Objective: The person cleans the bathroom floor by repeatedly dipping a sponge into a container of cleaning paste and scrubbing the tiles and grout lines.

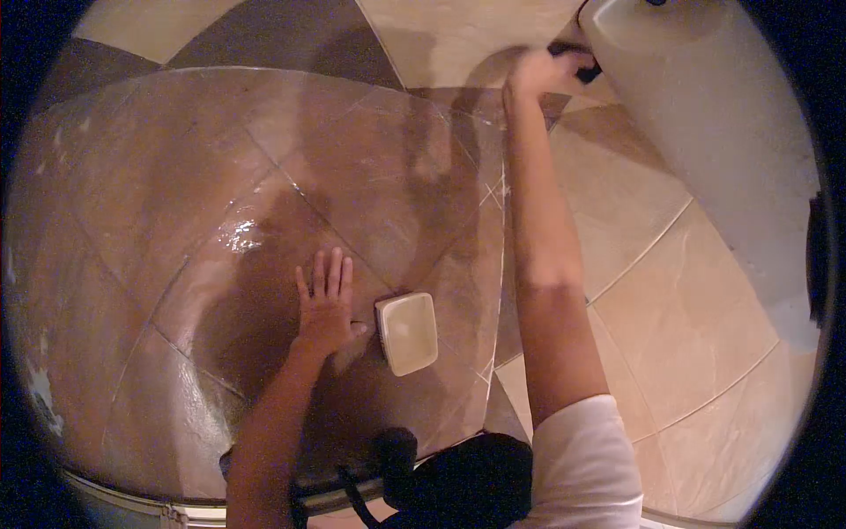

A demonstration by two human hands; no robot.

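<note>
My left hand (pixel 326 310) lies flat on the wet brown tiled surface (pixel 370 212), its fingers spread and nothing in it. Just to its right is a small cream-coloured rectangular dish (pixel 411 333), which the hand does not touch. My right arm stretches up to the top right, where my right hand (pixel 553 72) is blurred by motion beside a dark object (pixel 586 63). Whether the fingers hold that object cannot be made out.
A large pale, smooth fixture (pixel 705 115) runs down the right side. Beige tiles (pixel 652 353) lie between it and the curved edge of the wet surface. Metal framing (pixel 189 514) and dark objects (pixel 471 480) are at the bottom.
</note>
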